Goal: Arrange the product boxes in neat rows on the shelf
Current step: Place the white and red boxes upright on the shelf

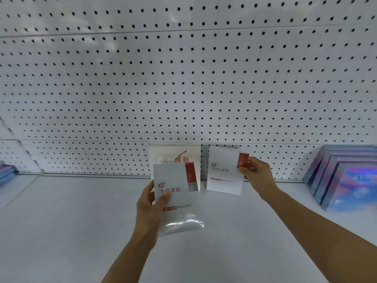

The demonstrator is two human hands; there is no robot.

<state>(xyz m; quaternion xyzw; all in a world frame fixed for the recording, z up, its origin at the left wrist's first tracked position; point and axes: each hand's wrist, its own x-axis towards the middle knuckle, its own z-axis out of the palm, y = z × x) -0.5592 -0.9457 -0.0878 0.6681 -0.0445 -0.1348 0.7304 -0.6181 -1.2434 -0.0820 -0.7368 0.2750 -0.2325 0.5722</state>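
My left hand (150,209) grips a white product box with a red corner patch and red lettering (177,201), held above the white shelf (81,231) and tilted slightly. My right hand (258,171) pinches the right edge of a second box of the same kind (223,172), which stands upright at the back of the shelf against the pegboard. Behind the left-hand box stands a cream box with a pink picture (173,155), leaning on the pegboard and partly hidden.
A white pegboard wall (183,78) backs the shelf. Several iridescent blue-purple boxes (344,176) lean in a row at the far right. Another bluish stack (7,173) lies at the far left edge.
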